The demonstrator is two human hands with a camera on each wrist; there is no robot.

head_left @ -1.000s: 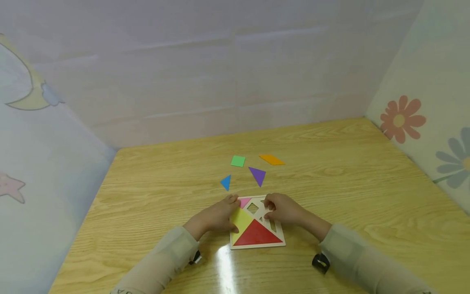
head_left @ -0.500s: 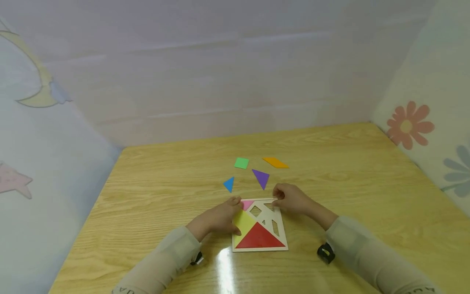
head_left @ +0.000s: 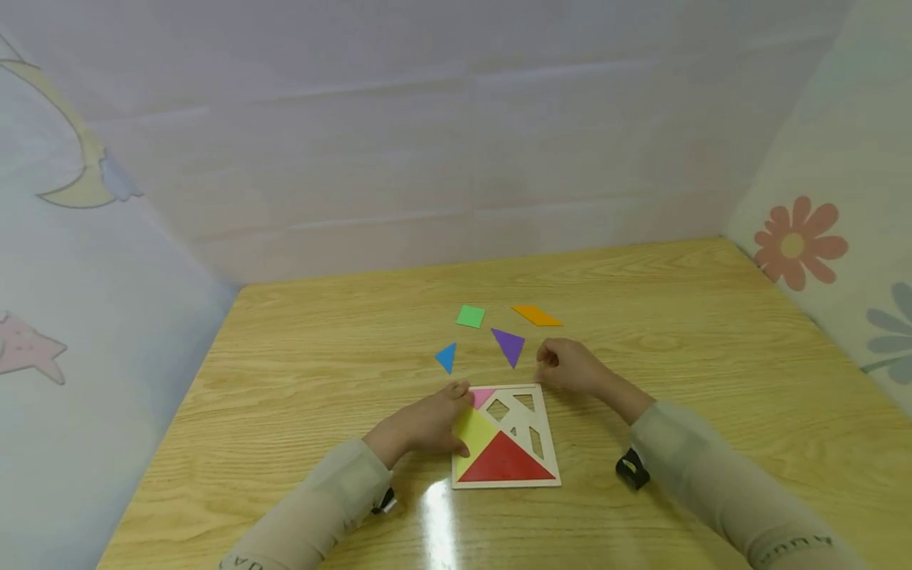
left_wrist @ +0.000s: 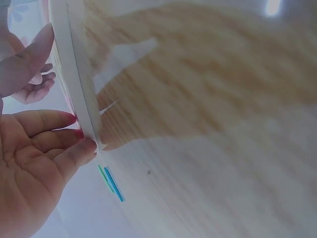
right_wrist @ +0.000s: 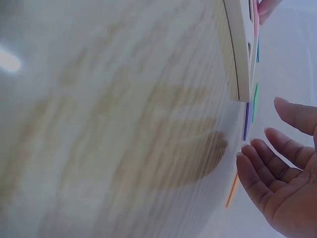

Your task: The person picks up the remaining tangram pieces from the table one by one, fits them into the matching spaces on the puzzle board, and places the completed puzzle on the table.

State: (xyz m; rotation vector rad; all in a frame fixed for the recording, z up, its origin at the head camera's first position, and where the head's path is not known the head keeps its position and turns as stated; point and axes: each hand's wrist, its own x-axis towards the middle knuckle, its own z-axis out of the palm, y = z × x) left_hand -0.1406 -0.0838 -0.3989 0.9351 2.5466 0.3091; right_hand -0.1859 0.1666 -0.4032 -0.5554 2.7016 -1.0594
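A square wooden tangram board point(head_left: 552, 467) lies on the table in the head view. A large red triangle point(head_left: 506, 459), a yellow triangle point(head_left: 473, 431) and a pink piece point(head_left: 481, 397) sit in it. Its right part shows bare wood with several cut-out holes. My left hand point(head_left: 427, 423) rests over the board's left edge, and its fingertips press there in the left wrist view. Beyond the far right corner is my right hand point(head_left: 573, 367), holding nothing, its fingers loosely bent in the right wrist view. Nearest to it lies a purple triangle point(head_left: 509, 347).
Behind the board lie a blue triangle point(head_left: 446, 358), a green square point(head_left: 471, 317) and an orange parallelogram point(head_left: 537, 316), flat on the wooden table point(head_left: 321, 356). Pale printed walls stand along the back and both sides.
My right hand has moved from over the board's right part to beyond its far right corner. The left hand stays on the board. The view has shifted slightly.
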